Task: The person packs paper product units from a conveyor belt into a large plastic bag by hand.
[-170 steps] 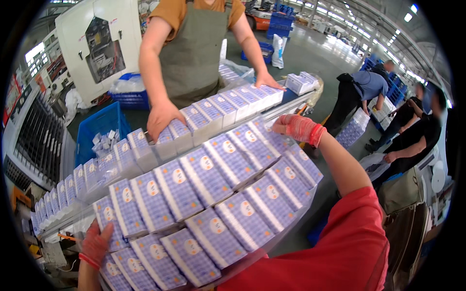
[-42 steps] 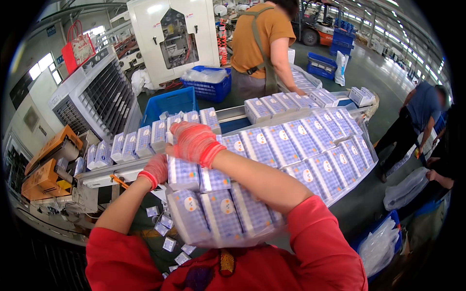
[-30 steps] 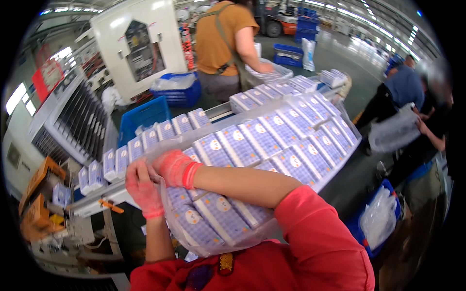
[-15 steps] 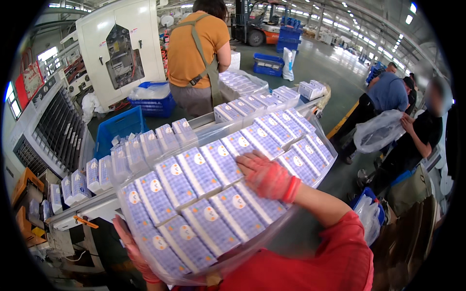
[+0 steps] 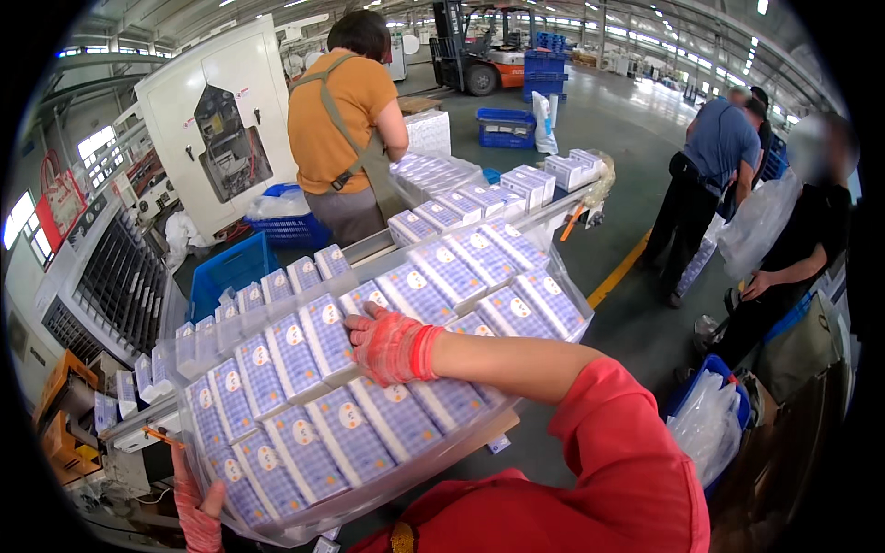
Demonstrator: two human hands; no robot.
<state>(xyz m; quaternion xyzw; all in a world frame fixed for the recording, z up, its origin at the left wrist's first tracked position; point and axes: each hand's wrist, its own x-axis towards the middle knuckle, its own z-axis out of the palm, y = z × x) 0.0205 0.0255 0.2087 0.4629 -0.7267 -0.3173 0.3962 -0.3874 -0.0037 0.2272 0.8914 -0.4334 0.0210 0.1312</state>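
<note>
A large clear plastic bag [image 5: 502, 405] is filled with rows of blue-and-white checked packs [image 5: 336, 429], which look like tissue packs with round white labels. It lies tilted across the front of me, over the conveyor's near edge. My right hand [image 5: 392, 347], in a red-and-white glove, rests on top of the packs near the middle, its fingers spread. At the bag's lower left corner is my left hand [image 5: 198, 507], gloved alike. Its fingers point up and its thumb stands apart beside the bag's side; part of it is cut off by the picture's edge.
More packs [image 5: 304, 274] line the conveyor [image 5: 373, 246] behind the bag. A blue crate [image 5: 230, 269] stands beyond it. Across the conveyor a person in orange [image 5: 336, 124] works at another bundle. People stand at right, one with clear bags [image 5: 761, 221]. A forklift [image 5: 484, 64] is parked behind.
The filled bag has shifted left in the picture. My right hand has slid left over the packs, and my left hand now shows more fully beside the bag's corner, thumb apart.
</note>
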